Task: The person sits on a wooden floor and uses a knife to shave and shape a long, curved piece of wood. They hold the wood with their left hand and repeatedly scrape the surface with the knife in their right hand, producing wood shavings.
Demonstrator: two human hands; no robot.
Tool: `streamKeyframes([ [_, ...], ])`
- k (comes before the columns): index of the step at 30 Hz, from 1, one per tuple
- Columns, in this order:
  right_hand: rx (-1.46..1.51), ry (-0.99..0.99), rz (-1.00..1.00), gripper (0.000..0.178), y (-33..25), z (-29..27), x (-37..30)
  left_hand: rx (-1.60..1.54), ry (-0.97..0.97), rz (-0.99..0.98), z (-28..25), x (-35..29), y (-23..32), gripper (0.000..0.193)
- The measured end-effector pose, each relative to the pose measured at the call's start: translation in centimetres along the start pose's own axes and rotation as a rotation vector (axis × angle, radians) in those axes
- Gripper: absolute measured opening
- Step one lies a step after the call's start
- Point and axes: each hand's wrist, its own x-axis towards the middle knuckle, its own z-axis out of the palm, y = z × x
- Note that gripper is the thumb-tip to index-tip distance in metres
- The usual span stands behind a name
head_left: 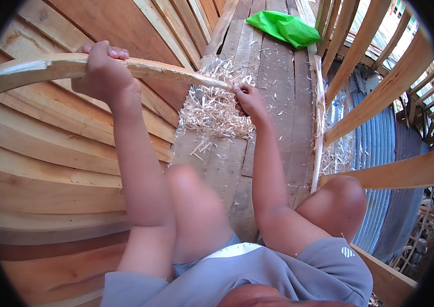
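Note:
A long, pale wooden pole [168, 71] reaches from the left rim of the view to the middle, held above the floor. It looks roughly shaved, with lighter bare patches near both visible ends. My left hand [105, 71] is wrapped round it at the left, fingers over the top. At its thinner right end, my right hand [248, 102] pinches the tip between thumb and fingers. Below and just beyond that tip lies a heap of curled wood shavings [212, 115] on the plank floor [273, 138].
A plank wall [48, 179] runs close along my left. Along the right stands a railing of wooden slats [375, 115], with corrugated metal sheets [375, 153] beyond and below it. A bright green bag [283, 28] lies at the far end of the floor.

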Motion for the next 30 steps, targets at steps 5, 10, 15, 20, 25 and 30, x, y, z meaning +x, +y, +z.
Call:
streamKeyframes([
  [5,-0.094,-0.095,0.086,0.046,3.1,5.0,-0.6,0.272,-0.019,0.080,0.2,-2.3,-7.0,0.022],
  [10,-0.013,0.096,0.401,0.064,6.7,5.5,0.9,0.258,-0.145,0.206,1.7,-3.9,-9.1,0.020],
  [15,-0.338,0.128,0.057,0.066,-2.0,7.4,-2.8,0.385,-0.122,0.196,1.6,-3.8,-8.7,0.015],
  [20,-0.247,0.205,-0.002,0.063,-4.1,5.9,-4.2,0.373,-0.143,0.221,4.4,-4.4,-8.8,0.014],
  [25,-0.296,0.212,-0.001,0.063,-4.5,7.6,-4.8,0.411,-0.100,0.192,2.6,-2.4,-9.3,0.010],
  [30,-0.345,0.227,0.002,0.061,-5.1,7.6,-6.0,0.384,-0.090,0.144,2.1,-2.8,-8.7,0.012],
])
